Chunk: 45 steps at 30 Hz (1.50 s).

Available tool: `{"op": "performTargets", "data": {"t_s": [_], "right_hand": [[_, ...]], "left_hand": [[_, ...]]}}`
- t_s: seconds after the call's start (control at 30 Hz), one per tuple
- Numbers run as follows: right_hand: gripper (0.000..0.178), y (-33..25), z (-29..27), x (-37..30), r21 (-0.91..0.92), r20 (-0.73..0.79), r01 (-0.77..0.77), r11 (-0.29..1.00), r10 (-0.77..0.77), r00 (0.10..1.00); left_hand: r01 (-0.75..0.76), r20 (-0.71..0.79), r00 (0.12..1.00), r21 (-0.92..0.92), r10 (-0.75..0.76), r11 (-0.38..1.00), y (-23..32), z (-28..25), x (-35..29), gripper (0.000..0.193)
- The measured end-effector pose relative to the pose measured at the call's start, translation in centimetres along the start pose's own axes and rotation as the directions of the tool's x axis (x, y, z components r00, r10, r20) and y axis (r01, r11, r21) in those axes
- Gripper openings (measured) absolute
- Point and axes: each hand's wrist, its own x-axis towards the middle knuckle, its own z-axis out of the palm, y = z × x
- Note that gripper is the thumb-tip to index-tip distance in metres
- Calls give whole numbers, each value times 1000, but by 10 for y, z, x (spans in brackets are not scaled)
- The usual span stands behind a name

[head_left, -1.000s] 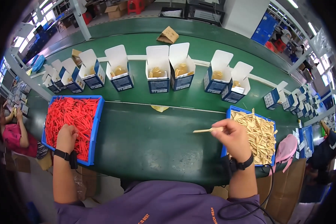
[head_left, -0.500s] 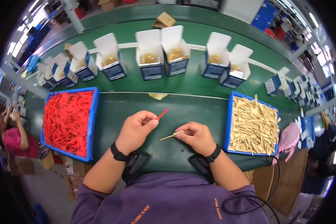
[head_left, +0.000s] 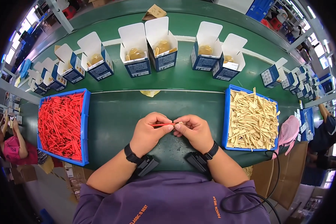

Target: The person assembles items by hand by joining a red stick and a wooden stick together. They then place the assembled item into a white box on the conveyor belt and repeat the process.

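Over the middle of the green bench, my two hands meet. My left hand [head_left: 147, 136] pinches a thin red stick [head_left: 160, 124], which points toward the right hand. Between the fingertips of my right hand [head_left: 197, 133] is a slim beige stick [head_left: 180, 123], mostly covered by the fingers. The two sticks come together at the fingertips; whether they touch or lie side by side is hidden. Left of me stands a blue tray [head_left: 85, 128] heaped with red sticks [head_left: 60, 125], some with dark ends. A second blue tray [head_left: 226, 117] on the right holds beige sticks [head_left: 252, 121].
A row of open blue-and-white boxes [head_left: 138, 70] with yellowish lumps inside runs along the far belt [head_left: 183, 83]. A yellow scrap [head_left: 150, 93] lies at the bench seam. Beside the right tray hang a pink cap [head_left: 289, 128] and a black cable [head_left: 278, 175]. A co-worker [head_left: 16, 145] sits far left.
My hands have come together from being apart, bringing the red stick and the beige stick to each other. The view has shifted slightly.
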Motion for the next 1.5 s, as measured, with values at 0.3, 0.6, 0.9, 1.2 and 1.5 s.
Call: {"op": "performTargets", "data": {"t_s": [0.3, 0.6, 0.9, 1.2, 1.5], "right_hand": [[14, 3, -9, 0, -167, -78, 96, 981, -110, 991], [16, -26, 3, 6, -336, -68, 7, 942, -32, 997], [19, -154, -31, 129, -966, -53, 186, 180, -843, 536], [20, -117, -44, 177, -996, 78, 33, -85, -598, 798], [19, -108, -43, 189, -969, 3, -117, -217, -484, 875]], "left_hand": [[79, 20, 996, 129, -82, 989, 21, 10, -3, 15], [279, 158, 942, 127, -297, 952, 14, -9, 1, 25], [179, 65, 983, -171, -170, 969, 4, -15, 25, 28], [134, 92, 988, -74, -127, 988, -6, -15, 17, 25], [136, 110, 985, -24, -133, 990, -7, 1, 19, 24]]}}
